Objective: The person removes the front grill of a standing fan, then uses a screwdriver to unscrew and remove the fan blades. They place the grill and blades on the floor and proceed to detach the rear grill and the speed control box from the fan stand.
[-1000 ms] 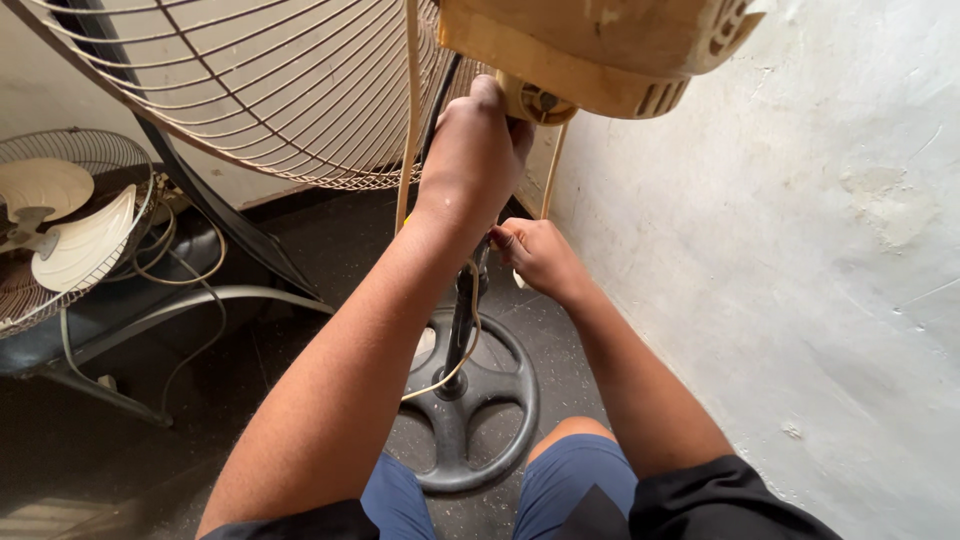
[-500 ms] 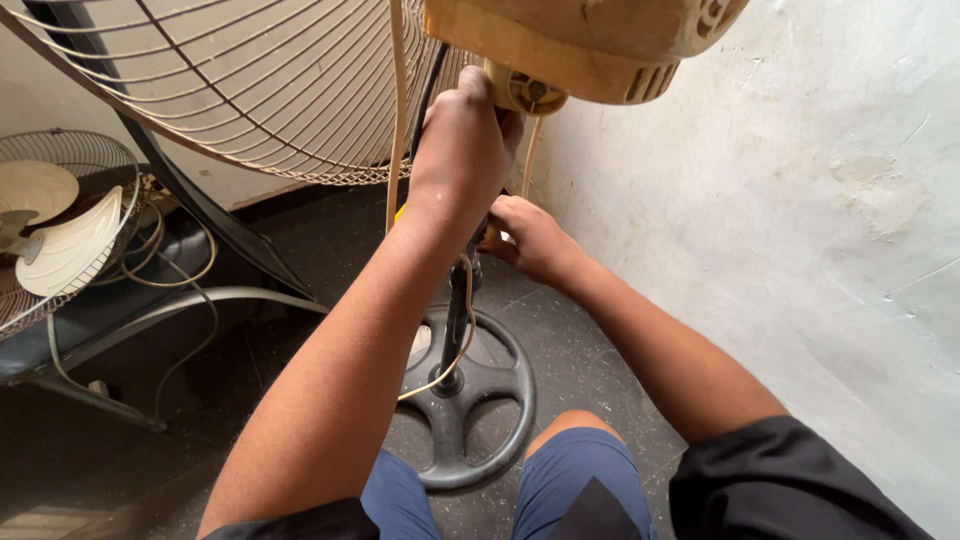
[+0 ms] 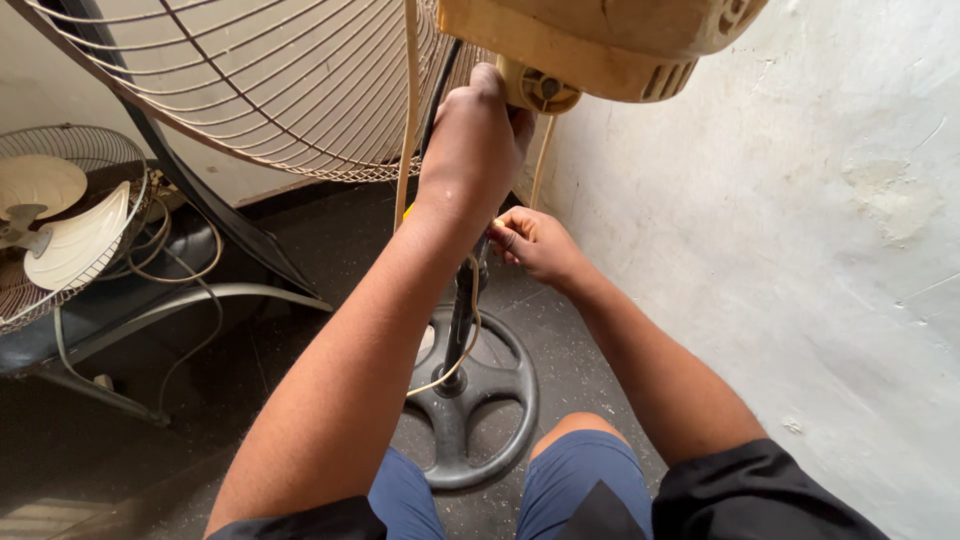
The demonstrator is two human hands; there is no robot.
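Observation:
A pedestal fan stands in front of me, its yellowed motor housing (image 3: 590, 40) at the top and its wire grille (image 3: 260, 80) to the left. My left hand (image 3: 472, 140) is closed around the top of the dark pole (image 3: 463, 310), just under the housing. My right hand (image 3: 535, 243) is lower, next to the pole, fingers pinched on a small yellow-tipped object that I cannot make out. A cream cord (image 3: 462, 350) loops down the pole toward the round black base (image 3: 478, 400).
A second fan (image 3: 60, 220) lies on a dark seat at the left, with loose cords (image 3: 180, 270) around it. A rough white wall (image 3: 800, 250) runs close on the right. My knees in blue shorts (image 3: 575, 480) flank the base.
My right hand has shifted slightly along the pole and stays pinched. The view has wobbled a little. My left hand keeps its grip.

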